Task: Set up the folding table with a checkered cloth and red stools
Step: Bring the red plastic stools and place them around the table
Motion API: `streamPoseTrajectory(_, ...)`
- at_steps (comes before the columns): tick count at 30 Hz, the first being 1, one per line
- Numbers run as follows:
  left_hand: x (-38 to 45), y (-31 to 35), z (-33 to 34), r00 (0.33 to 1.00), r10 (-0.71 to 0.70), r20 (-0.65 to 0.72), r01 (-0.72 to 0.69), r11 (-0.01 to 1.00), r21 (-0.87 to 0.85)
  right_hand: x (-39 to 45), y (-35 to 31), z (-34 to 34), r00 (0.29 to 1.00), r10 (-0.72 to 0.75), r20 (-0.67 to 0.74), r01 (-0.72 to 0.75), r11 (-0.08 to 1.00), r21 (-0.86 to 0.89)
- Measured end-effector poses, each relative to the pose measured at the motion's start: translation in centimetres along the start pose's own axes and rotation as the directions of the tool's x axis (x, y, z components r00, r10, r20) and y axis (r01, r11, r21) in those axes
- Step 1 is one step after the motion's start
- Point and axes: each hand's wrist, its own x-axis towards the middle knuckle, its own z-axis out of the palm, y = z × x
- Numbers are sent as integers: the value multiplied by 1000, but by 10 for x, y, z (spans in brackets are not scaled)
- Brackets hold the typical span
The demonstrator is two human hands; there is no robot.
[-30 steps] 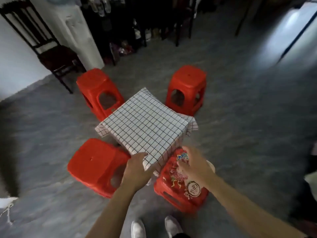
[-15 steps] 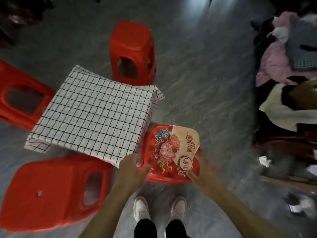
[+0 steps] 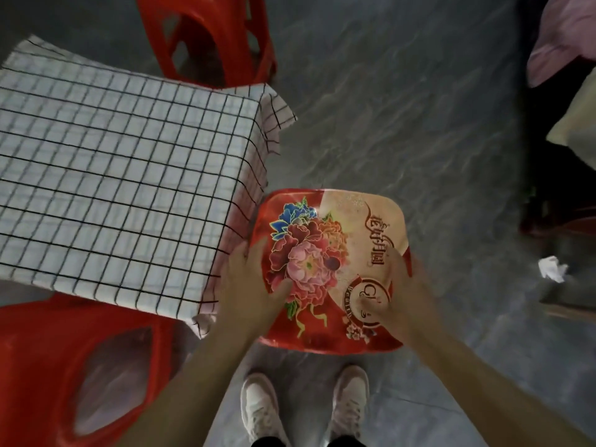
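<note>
The low folding table stands at the left under a white cloth with a black grid (image 3: 129, 175). Right beside its near corner is a red stool with a flower print on its seat (image 3: 329, 253). My left hand (image 3: 251, 285) grips the stool's left edge, thumb on the seat. My right hand (image 3: 396, 291) grips its right edge, thumb lying on the round logo. A plain red stool (image 3: 213, 37) stands past the table's far corner. Another plain red stool (image 3: 80, 372) lies close at the lower left.
My two white shoes (image 3: 306, 401) stand on the grey floor just below the printed stool. Piled clothes and bedding (image 3: 567, 53) fill the right edge. A crumpled white scrap (image 3: 553, 269) lies on the floor at the right.
My head has tipped down and moved closer, so the scene looks larger. My left hand left the cloth's corner and both hands took hold of the printed stool's seat edges.
</note>
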Motion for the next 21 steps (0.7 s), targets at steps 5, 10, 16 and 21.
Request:
streamPoseTrajectory(5,12,-14,20,999,-13,-49,9,996,-90,22,14,6,999,34,-10,-33,989,142)
streamPoseTrajectory(10,11,1,22,994,-54,-96,44,994,-101,21,11,4,1000,23,17,-25,984,179)
streamPoseTrajectory(16,43,28,13,993,75,-90,-80,995,-52,32,14,-11,1000,29,-8,-27,982,186)
streamPoseTrajectory(21,65,48,6,988,115,-98,-121,991,-56,50,10,-24,998,35,-45,-25,978,206)
